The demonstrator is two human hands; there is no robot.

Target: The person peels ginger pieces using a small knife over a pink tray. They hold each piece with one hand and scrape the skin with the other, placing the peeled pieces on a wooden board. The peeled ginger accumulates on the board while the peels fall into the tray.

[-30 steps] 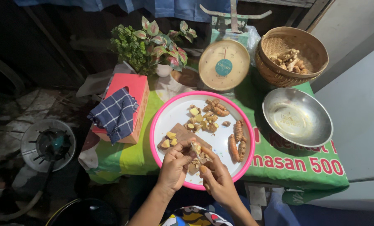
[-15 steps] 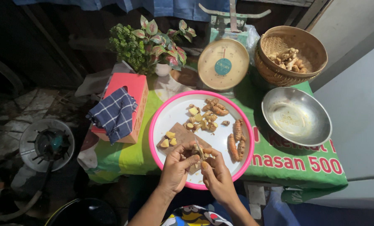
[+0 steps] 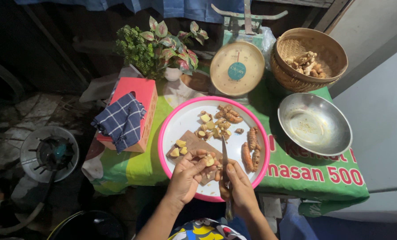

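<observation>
Your left hand [image 3: 187,175] pinches a small pale-yellow root piece [image 3: 208,160], cut face up, over the brown cutting board [image 3: 194,143] on the pink-rimmed tray [image 3: 187,116]. Your right hand [image 3: 238,189] is closed around a knife [image 3: 225,156], blade pointing away from you, just beside the piece. More yellow chunks and whole orange-brown roots [image 3: 251,144] lie across the tray.

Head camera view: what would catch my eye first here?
Probably the big pink-rimmed tray in the middle of the green-covered table, scattered with cut yellowish root pieces. At its near edge the left hand holds a root piece while the right hand grips a knife. Behind stand a round kitchen scale and a woven basket, with a shiny metal bowl to the right.
</observation>
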